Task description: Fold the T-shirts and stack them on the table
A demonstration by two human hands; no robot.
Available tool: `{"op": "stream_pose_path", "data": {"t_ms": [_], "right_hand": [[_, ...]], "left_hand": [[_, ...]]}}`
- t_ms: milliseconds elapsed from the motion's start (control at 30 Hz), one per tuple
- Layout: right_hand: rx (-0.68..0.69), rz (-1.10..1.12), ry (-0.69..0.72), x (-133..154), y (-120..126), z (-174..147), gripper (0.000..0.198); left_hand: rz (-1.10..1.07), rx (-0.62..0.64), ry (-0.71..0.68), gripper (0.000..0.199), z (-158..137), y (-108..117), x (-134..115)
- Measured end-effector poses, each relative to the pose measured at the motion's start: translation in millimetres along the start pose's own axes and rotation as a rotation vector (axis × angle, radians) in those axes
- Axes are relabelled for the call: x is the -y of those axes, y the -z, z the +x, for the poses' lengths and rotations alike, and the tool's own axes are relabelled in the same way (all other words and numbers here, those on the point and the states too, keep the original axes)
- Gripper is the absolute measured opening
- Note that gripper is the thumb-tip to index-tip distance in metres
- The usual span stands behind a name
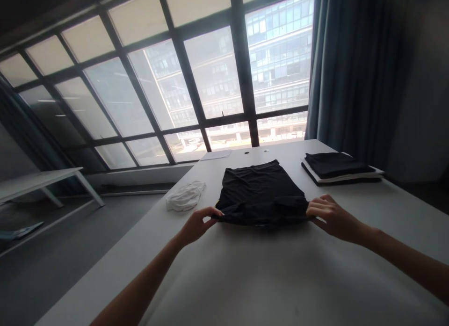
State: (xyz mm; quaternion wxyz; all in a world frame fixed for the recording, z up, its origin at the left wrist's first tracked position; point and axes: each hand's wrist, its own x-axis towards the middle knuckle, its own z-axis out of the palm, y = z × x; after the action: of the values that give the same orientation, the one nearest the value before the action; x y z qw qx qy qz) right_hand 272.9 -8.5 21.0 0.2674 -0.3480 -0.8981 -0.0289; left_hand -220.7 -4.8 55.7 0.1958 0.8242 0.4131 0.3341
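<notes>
A black garment (261, 188), probably a T-shirt though its exact kind is hard to make out, lies folded into a rough rectangle on the white table (245, 274). Its near edge is lifted a little and stretched between my two hands. My left hand (200, 224) pinches the near left corner between thumb and fingers. At the near right corner, my right hand (328, 216) is closed on the cloth with its fingers curled. Shallow wrinkles run across the garment's surface.
A crumpled white cloth (185, 196) lies left of the garment. On the right sits a stack of folded black and white clothes (338, 166). White paper (215, 155) lies at the table's far edge. Another white table (38, 180) stands at far left, below large windows.
</notes>
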Motion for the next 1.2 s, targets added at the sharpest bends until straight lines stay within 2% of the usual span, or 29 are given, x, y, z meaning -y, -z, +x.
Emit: {"op": "stream_pose_path", "data": {"t_ms": [167,300,367,467,567,633,733,867,967,1067,1133,1200], "right_hand": [[0.136,-0.011,0.032,25.0,-3.5,-35.0,0.024],[0.212,0.028,0.044,34.0,2.6,-49.0,0.022],[0.210,0.059,0.050,36.4,7.7,-48.8,0.017],[0.078,0.067,0.002,36.8,8.7,-36.0,0.014],[-0.023,0.051,-0.147,35.7,-4.6,-8.6,0.013],[0.007,0.056,-0.251,36.3,-20.8,14.3,0.013],[0.090,0.027,-0.380,39.8,-49.4,47.1,0.015],[0.159,-0.079,-0.496,43.7,-79.6,71.2,0.022],[0.178,-0.094,-0.528,42.4,-89.0,72.6,0.020],[0.162,-0.021,-0.573,37.1,-87.9,69.5,0.017],[0.123,0.055,-0.605,29.7,-81.9,68.9,0.020],[0.059,0.115,-0.622,16.6,-70.4,69.1,0.023]], "left_hand": [[0.042,0.206,-0.029,0.014,-37.1,-6.9,-29.3],[0.021,0.395,-0.009,0.016,-48.6,1.0,-46.6],[0.001,0.430,0.010,0.018,-48.1,6.4,-51.3],[0.043,0.347,0.037,0.020,-37.0,4.4,-51.6],[0.145,0.167,0.055,0.021,-13.0,-18.4,-43.8],[0.189,0.086,0.066,0.019,6.8,-42.7,-36.0],[0.268,0.039,0.112,0.022,32.3,-79.6,-23.6],[0.398,0.039,0.146,0.026,42.3,-107.2,-10.5],[0.396,0.026,0.118,0.022,35.8,-111.9,-4.8],[0.293,-0.027,0.122,0.022,33.0,-110.5,0.0],[0.214,-0.059,0.126,0.025,36.9,-103.6,3.7],[0.191,-0.075,0.127,0.025,44.0,-86.6,7.2]]}}
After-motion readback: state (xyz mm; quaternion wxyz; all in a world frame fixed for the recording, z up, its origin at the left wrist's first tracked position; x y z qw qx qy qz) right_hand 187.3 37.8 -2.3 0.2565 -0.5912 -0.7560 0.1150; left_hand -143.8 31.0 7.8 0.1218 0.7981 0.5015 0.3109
